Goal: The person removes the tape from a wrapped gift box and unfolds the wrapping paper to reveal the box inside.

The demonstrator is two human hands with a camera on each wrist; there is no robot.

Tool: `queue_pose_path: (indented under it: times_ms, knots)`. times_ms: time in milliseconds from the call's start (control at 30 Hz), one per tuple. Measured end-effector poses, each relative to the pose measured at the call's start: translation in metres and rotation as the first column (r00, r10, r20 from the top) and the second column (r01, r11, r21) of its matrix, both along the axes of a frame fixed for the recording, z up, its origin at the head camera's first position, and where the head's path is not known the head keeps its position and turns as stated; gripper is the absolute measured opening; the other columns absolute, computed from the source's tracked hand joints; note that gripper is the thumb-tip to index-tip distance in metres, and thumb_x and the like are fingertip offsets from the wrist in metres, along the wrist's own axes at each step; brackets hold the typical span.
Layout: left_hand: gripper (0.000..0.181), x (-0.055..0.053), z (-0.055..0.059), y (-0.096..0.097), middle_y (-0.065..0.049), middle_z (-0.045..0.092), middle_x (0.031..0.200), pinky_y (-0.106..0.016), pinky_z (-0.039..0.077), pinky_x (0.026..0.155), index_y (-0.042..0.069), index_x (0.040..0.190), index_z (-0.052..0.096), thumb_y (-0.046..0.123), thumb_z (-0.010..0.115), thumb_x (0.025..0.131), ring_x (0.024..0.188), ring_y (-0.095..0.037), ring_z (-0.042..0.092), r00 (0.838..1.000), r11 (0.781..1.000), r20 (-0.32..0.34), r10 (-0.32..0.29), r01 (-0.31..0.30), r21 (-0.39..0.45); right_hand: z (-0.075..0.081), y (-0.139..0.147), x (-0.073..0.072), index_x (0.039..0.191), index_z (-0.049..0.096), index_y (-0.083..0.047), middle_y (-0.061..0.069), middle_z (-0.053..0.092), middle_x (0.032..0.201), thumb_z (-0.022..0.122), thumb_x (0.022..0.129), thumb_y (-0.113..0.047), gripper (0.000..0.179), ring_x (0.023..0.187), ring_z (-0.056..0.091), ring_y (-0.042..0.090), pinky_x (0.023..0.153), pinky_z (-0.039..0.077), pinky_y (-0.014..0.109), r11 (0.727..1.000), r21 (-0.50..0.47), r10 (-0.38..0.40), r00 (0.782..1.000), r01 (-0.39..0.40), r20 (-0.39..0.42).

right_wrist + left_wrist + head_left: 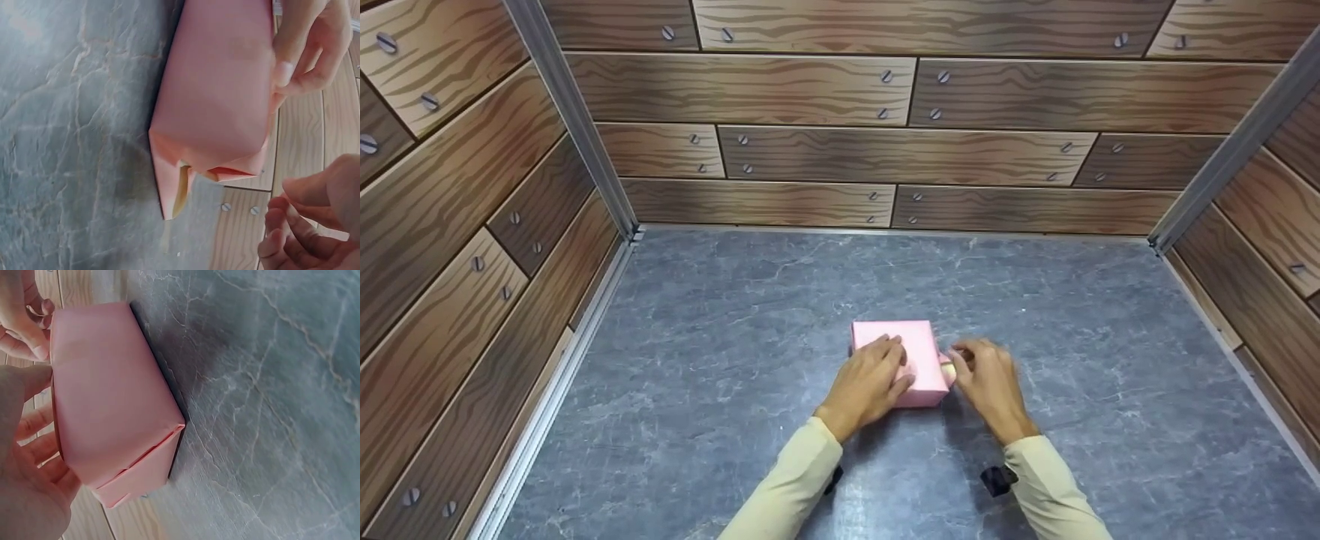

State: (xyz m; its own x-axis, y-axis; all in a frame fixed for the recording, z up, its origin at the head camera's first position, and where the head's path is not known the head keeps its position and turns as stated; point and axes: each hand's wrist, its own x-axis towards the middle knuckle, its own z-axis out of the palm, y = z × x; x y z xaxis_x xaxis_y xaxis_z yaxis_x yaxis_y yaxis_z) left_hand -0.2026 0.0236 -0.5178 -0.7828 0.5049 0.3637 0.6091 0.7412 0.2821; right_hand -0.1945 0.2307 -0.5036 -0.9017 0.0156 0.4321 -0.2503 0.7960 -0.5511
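A box wrapped in pink paper (891, 334) lies on the grey marbled surface. My left hand (866, 382) rests on its top; the left wrist view shows the thumb at the near edge and the fingers spread over the top. Beside the box's right end is my right hand (990, 379), fingers loosely bent and thumb close to the index finger. In the right wrist view that hand (315, 219) stands apart from the paper, with nothing visible between its fingers. At this end the folded paper flap (169, 191) sticks out, showing a pale yellowish inside.
Wood-plank-patterned walls (810, 90) enclose the surface at the back and both sides, with metal strips (577, 120) at the corners. A dark wrist device (997, 480) sits by the right sleeve. The marbled surface (697, 315) extends around the box.
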Motion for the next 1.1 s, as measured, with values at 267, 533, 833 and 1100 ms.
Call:
queue_pose_path:
  times_ms: [267, 533, 833, 1100]
  knots:
    - [0.028, 0.000, 0.000, 0.004, -0.015, 0.063, 0.135, -0.040, 0.043, 0.112, 0.008, 0.111, 0.063, 0.034, 0.063, 0.100, 0.129, -0.031, 0.056, 0.997, 0.998, -0.067, 0.037, -0.040, -0.039, 0.004, -0.009, 0.011, 0.089, 0.079, -0.003, 0.002, 0.070, 0.065, 0.082, 0.085, -0.011, 0.009, 0.056, 0.061, 0.013, 0.055, 0.052, 0.037, 0.999, 0.008, 0.052, 0.998, -0.053, 0.045]
    - [0.026, 0.001, -0.001, 0.005, -0.016, 0.064, 0.132, -0.041, 0.044, 0.110, 0.008, 0.107, 0.062, 0.033, 0.063, 0.100, 0.127, -0.031, 0.057, 0.993, 0.998, -0.109, 0.045, -0.050, -0.039, -0.001, -0.015, 0.016, 0.084, 0.080, -0.005, 0.004, 0.073, 0.070, 0.082, 0.083, -0.010, 0.005, 0.060, 0.065, 0.015, 0.058, 0.054, 0.040, 0.995, 0.038, 0.091, 0.994, -0.093, 0.057]
    - [0.025, 0.003, -0.003, 0.001, -0.013, 0.065, 0.131, -0.042, 0.047, 0.107, 0.011, 0.105, 0.065, 0.035, 0.061, 0.100, 0.125, -0.030, 0.059, 0.989, 0.997, -0.140, 0.055, -0.062, -0.042, -0.002, -0.014, 0.015, 0.084, 0.080, -0.005, 0.003, 0.074, 0.072, 0.081, 0.085, -0.013, 0.008, 0.065, 0.069, 0.021, 0.061, 0.055, 0.045, 0.996, 0.046, 0.076, 0.996, -0.078, 0.049]
    - [0.023, 0.005, -0.002, -0.002, -0.013, 0.065, 0.132, -0.042, 0.046, 0.108, 0.012, 0.107, 0.065, 0.033, 0.060, 0.101, 0.126, -0.029, 0.058, 0.992, 0.997, -0.117, 0.050, -0.056, -0.049, -0.001, -0.013, 0.014, 0.087, 0.081, -0.005, 0.005, 0.076, 0.076, 0.082, 0.084, -0.012, 0.007, 0.071, 0.072, 0.025, 0.065, 0.057, 0.047, 0.998, 0.038, 0.055, 0.996, -0.058, 0.067]
